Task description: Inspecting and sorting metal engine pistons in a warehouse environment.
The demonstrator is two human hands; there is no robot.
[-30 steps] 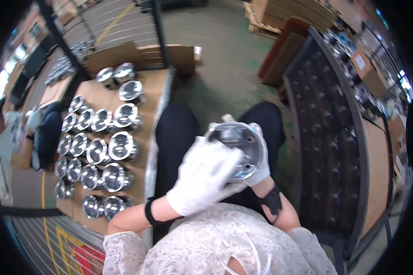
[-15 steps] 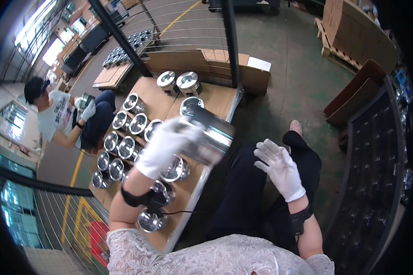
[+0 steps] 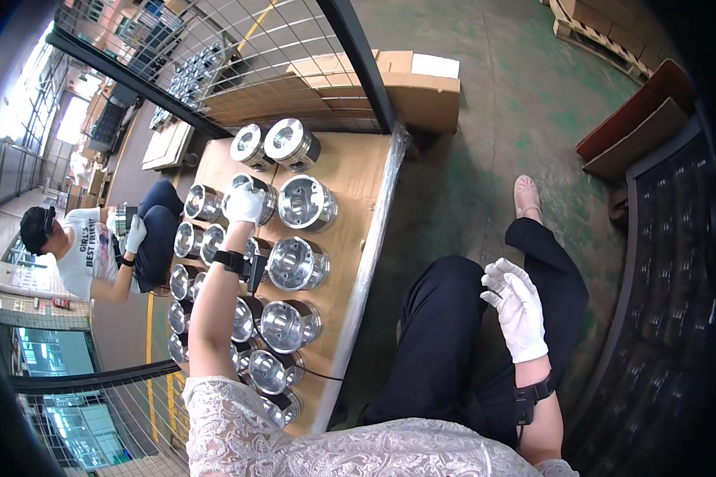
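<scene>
My left hand [image 3: 245,204], in a white glove, reaches out over the table and closes its fingers on the rim of a silver metal piston [image 3: 266,200]. The hand covers part of that piston. Right beside it stands another piston [image 3: 304,205] with its hollow end up. Two more pistons, one of them a larger-looking one [image 3: 292,143], stand crown up at the table's far edge. My right hand [image 3: 517,310], also gloved in white, hovers above my right leg with fingers loosely bent and apart, holding nothing.
Several pistons stand in rows on the cardboard-covered table [image 3: 350,254]. A black post and wire mesh [image 3: 358,63] rise behind it. At left a seated person [image 3: 103,246] holds a piston. A dark rack [image 3: 652,318] stands at right. A cable runs from my left wrist.
My left hand, which held a piston in the air, is now down at a piston on the table. The view has shifted; my right hand stays free, its fingers a little more bent.
</scene>
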